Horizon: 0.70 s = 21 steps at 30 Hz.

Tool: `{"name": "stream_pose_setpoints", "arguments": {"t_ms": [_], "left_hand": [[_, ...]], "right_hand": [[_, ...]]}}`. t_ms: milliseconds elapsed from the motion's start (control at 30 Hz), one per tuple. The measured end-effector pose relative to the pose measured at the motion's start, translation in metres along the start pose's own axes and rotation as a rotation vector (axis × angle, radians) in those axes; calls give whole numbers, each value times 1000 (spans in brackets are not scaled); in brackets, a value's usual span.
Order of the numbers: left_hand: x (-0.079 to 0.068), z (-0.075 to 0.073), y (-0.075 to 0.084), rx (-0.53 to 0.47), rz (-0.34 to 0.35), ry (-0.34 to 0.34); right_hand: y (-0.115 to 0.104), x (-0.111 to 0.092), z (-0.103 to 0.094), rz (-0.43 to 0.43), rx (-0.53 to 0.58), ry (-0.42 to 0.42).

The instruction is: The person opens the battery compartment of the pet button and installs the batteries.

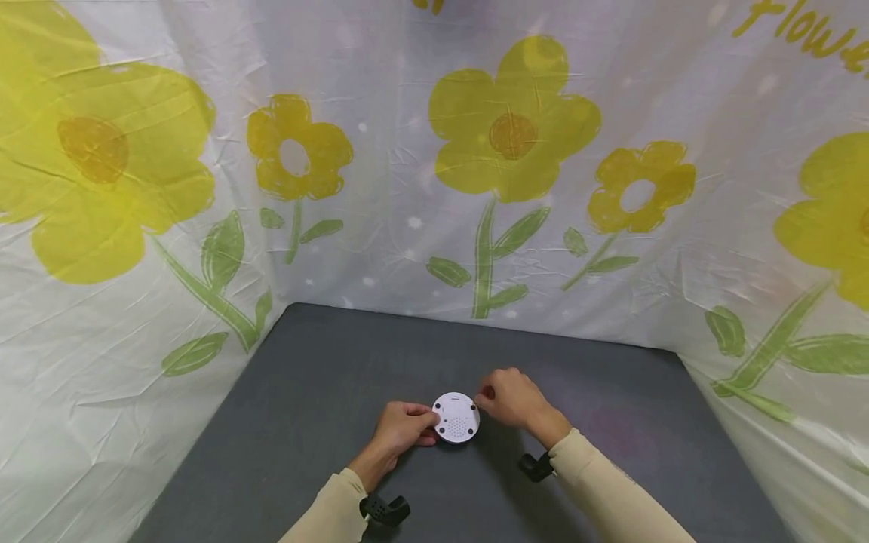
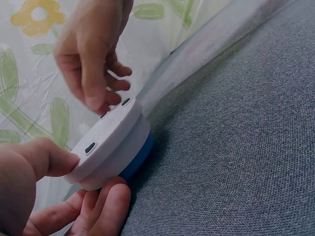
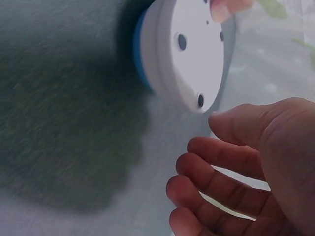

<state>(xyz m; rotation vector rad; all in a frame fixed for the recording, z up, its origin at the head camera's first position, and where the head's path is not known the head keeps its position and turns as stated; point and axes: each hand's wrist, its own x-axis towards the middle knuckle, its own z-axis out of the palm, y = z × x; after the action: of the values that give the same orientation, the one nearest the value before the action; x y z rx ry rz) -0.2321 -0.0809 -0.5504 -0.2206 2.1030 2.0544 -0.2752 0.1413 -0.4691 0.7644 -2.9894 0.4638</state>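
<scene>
A round white device (image 1: 456, 418) lies face down over the dark table, its underside up, showing several small dark feet and a patch of speaker holes. The left wrist view shows blue on its lower side (image 2: 139, 160). My left hand (image 1: 402, 431) pinches its left edge, thumb on the upper face and fingers beneath. At the opposite edge is my right hand (image 1: 512, 397), its fingers loosely bent with nothing between them. In the right wrist view, the right thumb tip (image 3: 221, 125) is close to the device's rim, just apart from it.
A dark grey cloth-like tabletop (image 1: 326, 377) lies under both hands. White sheeting (image 1: 380, 249) printed with yellow flowers encloses its back and sides. Each wrist wears a black camera band (image 1: 385, 510), below beige sleeves (image 1: 604, 483).
</scene>
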Motion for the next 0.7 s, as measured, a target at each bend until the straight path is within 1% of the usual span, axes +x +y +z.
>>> {"name": "stream_pose_setpoints", "arguments": {"t_ms": [167,400,500,700], "left_hand": [[0,1,0,5,-2,1],[-1,0,0,13,0,2],[-2,0,-1,13,-1,-1],[0,0,-2,-9,17,-14]], "right_hand": [[8,-13,-3,11,6,10],[18,-21,7,34,78,-56],[19,-22,13,13,133,-83],[19,-23,22,-10,308,-175]]}}
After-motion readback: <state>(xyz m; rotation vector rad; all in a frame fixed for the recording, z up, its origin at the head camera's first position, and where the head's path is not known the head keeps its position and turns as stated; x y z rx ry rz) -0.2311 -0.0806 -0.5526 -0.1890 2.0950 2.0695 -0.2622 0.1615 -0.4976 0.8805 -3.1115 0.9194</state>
